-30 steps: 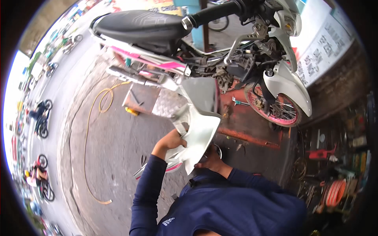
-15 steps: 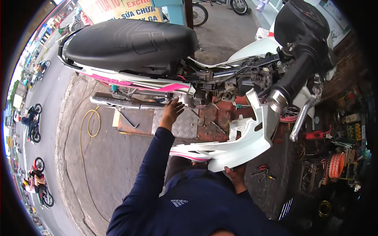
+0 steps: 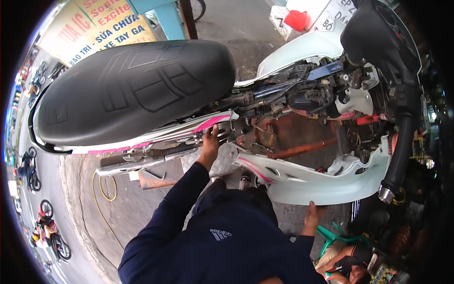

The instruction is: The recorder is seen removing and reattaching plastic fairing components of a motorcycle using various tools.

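- Left hand [image 3: 211, 140]: fingers spread, touching motorbike [image 3: 142, 94] frame under seat.
- Right hand [image 3: 313, 214]: gripping lower edge of white fairing [image 3: 321, 182], holding it beside bike.

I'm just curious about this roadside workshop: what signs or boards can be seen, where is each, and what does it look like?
Yellow signboard: top left, behind the black seat; rectangular, red and blue lettering.
White board: top right, beside a red container; dark lettering, partly hidden by the handlebar.
No screens visible.
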Demonstrator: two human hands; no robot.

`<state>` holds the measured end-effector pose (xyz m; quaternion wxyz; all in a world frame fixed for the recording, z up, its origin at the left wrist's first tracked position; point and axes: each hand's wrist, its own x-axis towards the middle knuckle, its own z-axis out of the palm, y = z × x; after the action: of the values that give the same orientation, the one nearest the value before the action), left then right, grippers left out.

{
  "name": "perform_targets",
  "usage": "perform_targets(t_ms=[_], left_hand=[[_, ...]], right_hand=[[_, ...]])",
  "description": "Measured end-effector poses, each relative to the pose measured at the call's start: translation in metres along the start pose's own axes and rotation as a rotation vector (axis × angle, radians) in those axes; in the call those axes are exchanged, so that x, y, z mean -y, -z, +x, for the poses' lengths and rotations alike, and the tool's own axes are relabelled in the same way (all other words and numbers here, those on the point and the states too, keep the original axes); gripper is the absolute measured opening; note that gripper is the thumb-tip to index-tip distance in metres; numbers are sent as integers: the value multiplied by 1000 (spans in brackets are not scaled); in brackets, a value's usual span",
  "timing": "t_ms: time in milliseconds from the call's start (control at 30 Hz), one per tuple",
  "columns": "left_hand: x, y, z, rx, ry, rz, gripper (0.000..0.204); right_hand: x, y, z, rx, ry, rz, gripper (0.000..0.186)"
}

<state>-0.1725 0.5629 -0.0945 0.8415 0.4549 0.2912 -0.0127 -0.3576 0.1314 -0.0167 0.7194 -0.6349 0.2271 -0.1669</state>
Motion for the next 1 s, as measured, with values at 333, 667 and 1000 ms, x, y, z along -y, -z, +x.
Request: perform_targets(t_ms=[333,667,1000], left_hand=[[34,-31,32,144,-27,110,58],[9,-54,6,75,316,340,92],[6,-64,0,-28,549,88,116]], right_hand=[[-1,-58,50,-1,200,34,79],[-54,-59,170,246,504,-533,95],[1,-120,195,344,251,-208,109]])
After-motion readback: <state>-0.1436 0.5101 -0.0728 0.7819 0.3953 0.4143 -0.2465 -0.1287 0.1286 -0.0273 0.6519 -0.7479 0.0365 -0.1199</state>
